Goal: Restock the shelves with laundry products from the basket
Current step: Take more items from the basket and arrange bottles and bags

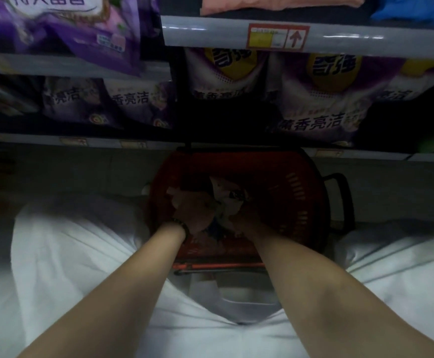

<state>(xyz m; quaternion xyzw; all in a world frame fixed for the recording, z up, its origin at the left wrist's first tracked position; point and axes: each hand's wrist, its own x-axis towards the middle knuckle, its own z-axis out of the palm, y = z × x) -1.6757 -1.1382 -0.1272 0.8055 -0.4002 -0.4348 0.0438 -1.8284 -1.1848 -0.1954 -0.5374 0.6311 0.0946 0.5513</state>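
A red plastic basket (296, 192) stands on the floor below the lowest shelf. Both my hands reach down into it. My left hand (192, 210), with a bead bracelet on the wrist, and my right hand (247, 218) are closed on a crumpled white and purple laundry bag (226, 197) inside the basket. The scene is dark and the bag's lower part is hidden by my hands. Purple laundry bags (321, 107) stand on the lower shelf above the basket.
The lower shelf edge (81, 142) runs across just beyond the basket. More purple bags (63, 29) lie on the upper left shelf, and a price label (278, 37) marks the upper right shelf edge. The basket's black handle (345, 200) sticks out to the right. My white trousers (68, 254) fill the foreground.
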